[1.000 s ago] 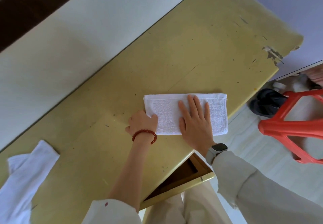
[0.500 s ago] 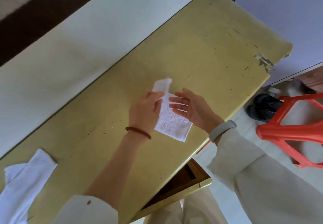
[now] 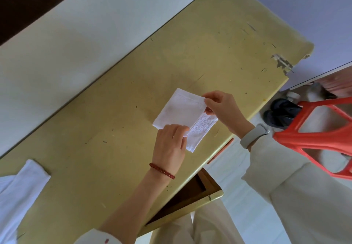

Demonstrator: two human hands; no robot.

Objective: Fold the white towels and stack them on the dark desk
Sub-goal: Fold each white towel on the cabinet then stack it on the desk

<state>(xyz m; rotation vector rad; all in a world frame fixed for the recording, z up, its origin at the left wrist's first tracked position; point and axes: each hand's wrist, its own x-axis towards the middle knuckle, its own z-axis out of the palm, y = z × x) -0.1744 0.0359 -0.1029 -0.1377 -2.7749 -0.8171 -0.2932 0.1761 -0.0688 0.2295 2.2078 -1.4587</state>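
Note:
A small white towel (image 3: 180, 110) lies partly folded on the yellow-green desk (image 3: 118, 121), near its front edge. Its upper layer is lifted and turned over the lower, textured layer. My left hand (image 3: 169, 144), with a red bead bracelet at the wrist, pinches the near corner of the upper layer. My right hand (image 3: 222, 108), with a grey wristband, pinches the far right corner of the same layer. More white cloth (image 3: 17, 196) lies at the desk's left end, cut off by the frame.
An open drawer (image 3: 188, 194) juts out under the desk's front edge, above my lap. A red plastic stool (image 3: 314, 135) stands to the right, with dark shoes (image 3: 280, 114) on the floor behind it. A white surface (image 3: 72, 40) borders the desk's far side.
The towel lay flat as a long strip under both hands; it has since been turned and folded over. Both hands now pinch corners of its top layer.

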